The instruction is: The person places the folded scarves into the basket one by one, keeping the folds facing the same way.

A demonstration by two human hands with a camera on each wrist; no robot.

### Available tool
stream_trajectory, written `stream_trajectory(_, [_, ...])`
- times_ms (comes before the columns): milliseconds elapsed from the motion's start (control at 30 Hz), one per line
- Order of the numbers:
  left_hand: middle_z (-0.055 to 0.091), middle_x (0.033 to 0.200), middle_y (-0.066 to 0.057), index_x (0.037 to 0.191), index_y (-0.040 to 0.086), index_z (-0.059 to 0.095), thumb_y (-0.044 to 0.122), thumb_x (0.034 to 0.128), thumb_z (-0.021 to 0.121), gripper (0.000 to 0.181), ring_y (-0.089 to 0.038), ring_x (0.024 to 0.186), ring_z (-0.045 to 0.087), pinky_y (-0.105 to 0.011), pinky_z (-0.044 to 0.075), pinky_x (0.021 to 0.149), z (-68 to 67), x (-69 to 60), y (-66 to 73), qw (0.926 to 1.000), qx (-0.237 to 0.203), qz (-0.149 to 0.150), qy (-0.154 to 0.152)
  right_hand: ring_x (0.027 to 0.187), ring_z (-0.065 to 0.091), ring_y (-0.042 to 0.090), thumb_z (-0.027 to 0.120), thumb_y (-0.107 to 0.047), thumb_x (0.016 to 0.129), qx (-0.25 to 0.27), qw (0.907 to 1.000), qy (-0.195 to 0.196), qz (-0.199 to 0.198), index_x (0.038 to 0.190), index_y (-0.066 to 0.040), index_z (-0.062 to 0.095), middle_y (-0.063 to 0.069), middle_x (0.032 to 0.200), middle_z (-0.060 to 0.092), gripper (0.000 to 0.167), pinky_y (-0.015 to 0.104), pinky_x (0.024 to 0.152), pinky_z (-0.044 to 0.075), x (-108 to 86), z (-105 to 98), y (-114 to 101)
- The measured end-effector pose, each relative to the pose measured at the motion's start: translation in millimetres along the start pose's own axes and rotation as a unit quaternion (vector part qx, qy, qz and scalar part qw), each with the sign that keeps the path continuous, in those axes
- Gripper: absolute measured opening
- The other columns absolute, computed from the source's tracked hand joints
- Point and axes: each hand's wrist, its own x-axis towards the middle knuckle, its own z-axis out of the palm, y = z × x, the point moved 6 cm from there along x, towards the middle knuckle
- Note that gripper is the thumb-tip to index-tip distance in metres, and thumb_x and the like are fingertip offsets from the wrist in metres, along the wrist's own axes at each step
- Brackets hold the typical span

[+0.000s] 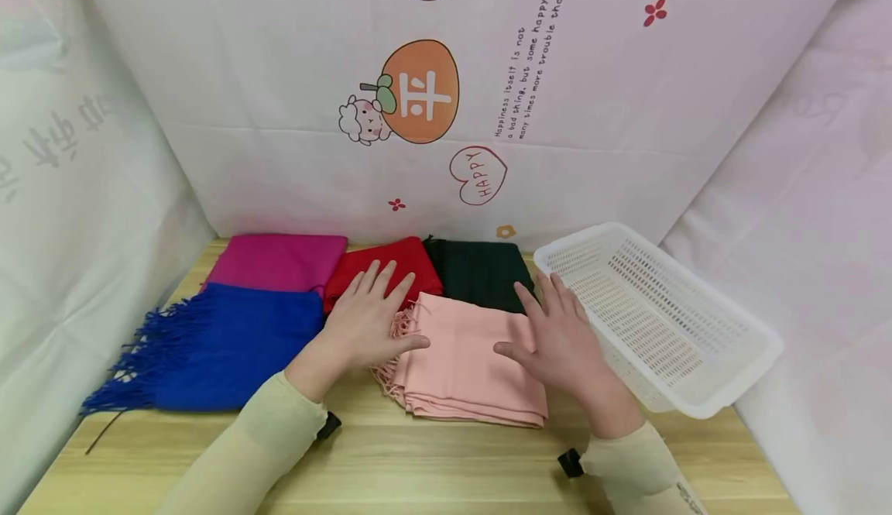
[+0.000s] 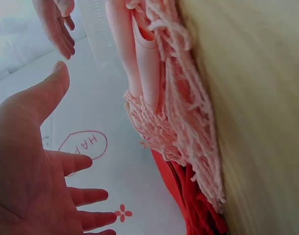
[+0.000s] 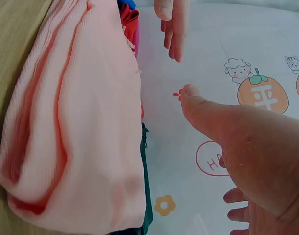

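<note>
from afar, i see left hand and right hand spread above the pink fringed scarf, folded on the table near the white plastic basket; i judge its folding done, anything left being unclear
</note>
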Motion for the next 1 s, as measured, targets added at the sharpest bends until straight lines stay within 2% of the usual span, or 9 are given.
stream_trajectory(400, [0.015,0.185,-0.019,0.179,0.018,0.025,0.090,0.0946,0.053,0.114,-0.047,0.169,0.012,-0.061,0.014,0.136,-3.2,29.4,18.8,0.9994,0.028,0.020,-0.001,0.165,0.017,0.054,0.076,-0.052,0.104,-0.023,0.9992,0.019,0.028,0.170,-0.001,0.041,0.034,0.177,0.024,0.091,0.070,0.131,0.019,-1.3,-2,17])
stream_trajectory(633, [0.016,0.185,-0.019,0.179,0.018,0.027,0.089,0.0944,0.055,0.114,-0.045,0.170,0.009,-0.060,0.012,0.136,-5.4,45.2,26.3,0.9992,0.027,0.028,0.003,0.165,0.017,0.054,0.079,-0.053,0.102,-0.026,0.9987,0.008,0.043,0.170,-0.002,0.040,0.034,0.178,0.023,0.093,0.071,0.131,0.018,0.5,-2,23])
stream_trajectory(800, [0.021,0.183,-0.019,0.178,0.017,0.028,0.089,0.0952,0.055,0.113,-0.045,0.170,0.013,-0.059,0.013,0.136,-3.9,60.4,32.5,0.9988,0.033,0.036,0.009,0.164,0.019,0.055,0.080,-0.051,0.102,-0.026,0.9979,0.005,0.059,0.170,-0.002,0.039,0.035,0.177,0.024,0.094,0.070,0.131,0.018,-0.6,-1,30])
stream_trajectory(900, [0.023,0.183,-0.018,0.178,0.017,0.028,0.088,0.0965,0.053,0.111,-0.045,0.169,0.014,-0.059,0.014,0.136,-0.3,70.0,36.4,0.9986,0.033,0.041,0.007,0.162,0.023,0.056,0.079,-0.051,0.102,-0.031,0.9976,0.013,0.061,0.169,0.001,0.039,0.036,0.175,0.028,0.093,0.070,0.131,0.021,-1.6,0,34])
stream_trajectory(1000, [0.023,0.183,-0.016,0.178,0.018,0.028,0.086,0.0970,0.055,0.109,-0.043,0.170,0.015,-0.058,0.014,0.136,3.2,79.3,40.7,0.9991,0.012,0.041,0.003,0.160,0.029,0.055,0.079,-0.050,0.103,-0.035,0.9971,0.022,0.063,0.168,0.003,0.040,0.036,0.173,0.031,0.092,0.070,0.130,0.025,-2.2,1,38])
